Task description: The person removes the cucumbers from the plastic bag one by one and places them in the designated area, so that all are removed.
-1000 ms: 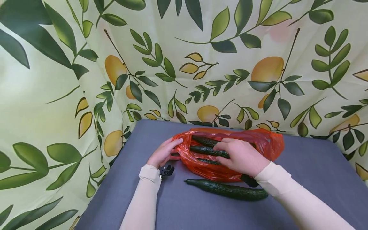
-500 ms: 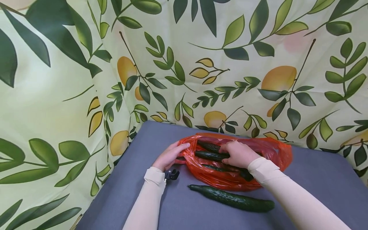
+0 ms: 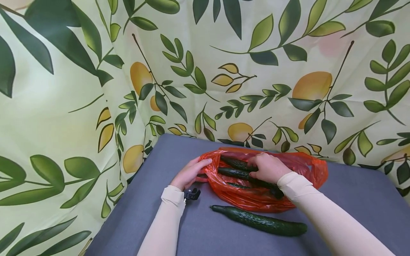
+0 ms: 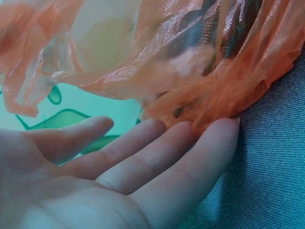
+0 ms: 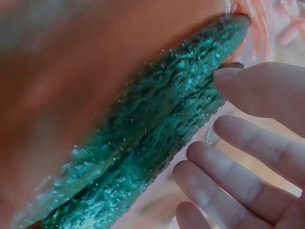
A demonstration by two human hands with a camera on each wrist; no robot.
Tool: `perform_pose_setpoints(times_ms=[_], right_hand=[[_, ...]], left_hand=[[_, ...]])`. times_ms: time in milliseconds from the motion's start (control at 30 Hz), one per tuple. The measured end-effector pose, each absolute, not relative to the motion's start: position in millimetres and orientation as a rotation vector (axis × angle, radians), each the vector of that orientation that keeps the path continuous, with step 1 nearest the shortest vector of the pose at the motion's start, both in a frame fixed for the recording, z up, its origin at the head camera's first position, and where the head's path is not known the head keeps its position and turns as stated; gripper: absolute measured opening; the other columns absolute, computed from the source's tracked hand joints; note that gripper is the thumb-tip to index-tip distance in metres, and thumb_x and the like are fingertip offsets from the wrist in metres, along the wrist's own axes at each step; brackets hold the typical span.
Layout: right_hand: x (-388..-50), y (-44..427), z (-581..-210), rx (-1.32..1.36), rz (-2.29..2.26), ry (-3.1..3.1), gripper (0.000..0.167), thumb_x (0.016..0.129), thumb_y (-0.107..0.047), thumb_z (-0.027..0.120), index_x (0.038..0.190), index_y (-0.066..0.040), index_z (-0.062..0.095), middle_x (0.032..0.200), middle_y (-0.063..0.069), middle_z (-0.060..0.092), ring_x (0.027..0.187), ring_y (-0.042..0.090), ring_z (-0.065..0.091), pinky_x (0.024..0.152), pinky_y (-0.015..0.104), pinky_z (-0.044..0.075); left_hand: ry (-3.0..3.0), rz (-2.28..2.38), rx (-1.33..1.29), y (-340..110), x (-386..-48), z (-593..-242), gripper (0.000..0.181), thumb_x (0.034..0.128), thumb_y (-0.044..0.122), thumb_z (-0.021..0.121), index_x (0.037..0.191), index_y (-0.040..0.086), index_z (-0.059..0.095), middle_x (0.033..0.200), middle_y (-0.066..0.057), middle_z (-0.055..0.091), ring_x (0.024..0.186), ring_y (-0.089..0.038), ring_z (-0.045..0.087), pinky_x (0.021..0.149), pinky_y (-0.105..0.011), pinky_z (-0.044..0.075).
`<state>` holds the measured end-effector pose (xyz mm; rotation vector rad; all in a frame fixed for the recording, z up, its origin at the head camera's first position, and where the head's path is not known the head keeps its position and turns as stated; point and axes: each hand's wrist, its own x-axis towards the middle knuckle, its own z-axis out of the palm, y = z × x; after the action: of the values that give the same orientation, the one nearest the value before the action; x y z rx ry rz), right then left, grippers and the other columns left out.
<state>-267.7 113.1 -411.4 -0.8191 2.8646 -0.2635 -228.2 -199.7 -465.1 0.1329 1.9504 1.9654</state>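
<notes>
A red translucent plastic bag lies on its side, its mouth facing up and forward, with several dark green cucumbers inside. At the bag's left end my left hand has its fingers extended; in the left wrist view the fingertips of that hand touch the crumpled film. Inside the mouth, my right hand is over the cucumbers. The right wrist view shows its thumb against a cucumber and the other fingers of the hand loosely extended beside it, not wrapped round it.
Another cucumber lies on the grey table in front of the bag. Cloth with printed leaves and lemons hangs behind the table and along its left side. A black band piece is at the left wrist.
The right hand has moved from above the bag's front part further into its mouth, and the cucumbers under it have shifted slightly. The left hand stays at the bag's left end. The head view has shifted.
</notes>
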Motion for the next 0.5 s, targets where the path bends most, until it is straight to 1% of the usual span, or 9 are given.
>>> perform_pose_setpoints(times_ms=[100,267,500], right_hand=[[-272.2,112.4,-411.5,-0.810,-0.277,2.865,0.028,0.089,-0.027,0.087,0.113,-0.014,0.081,0.107,0.003,0.081,0.099,0.024,0.073,0.094,0.054,0.062],[-277.0,111.5,-414.7,-0.768,-0.285,2.853,0.033,0.090,-0.029,0.086,0.118,-0.012,0.081,0.112,0.006,0.082,0.104,0.027,0.075,0.099,0.056,0.061],[-273.4,107.0,-411.8,-0.779,-0.316,2.839,0.035,0.090,-0.032,0.087,0.119,-0.013,0.081,0.113,0.003,0.081,0.105,0.025,0.075,0.100,0.056,0.060]], left_hand=[[1.947,1.968,0.126,-200.2,-228.2,-467.1,0.059,0.1078,0.046,0.060,0.157,0.014,0.053,0.141,-0.020,0.070,0.107,-0.017,0.076,0.091,-0.042,0.066],[1.942,1.965,0.126,-199.3,-227.6,-467.5,0.063,0.1075,0.046,0.061,0.159,0.011,0.050,0.144,-0.019,0.068,0.108,-0.018,0.075,0.092,-0.043,0.066],[1.941,1.964,0.119,-202.4,-229.7,-466.2,0.065,0.1063,0.048,0.062,0.159,0.012,0.049,0.144,-0.018,0.067,0.111,-0.020,0.074,0.094,-0.044,0.065]])
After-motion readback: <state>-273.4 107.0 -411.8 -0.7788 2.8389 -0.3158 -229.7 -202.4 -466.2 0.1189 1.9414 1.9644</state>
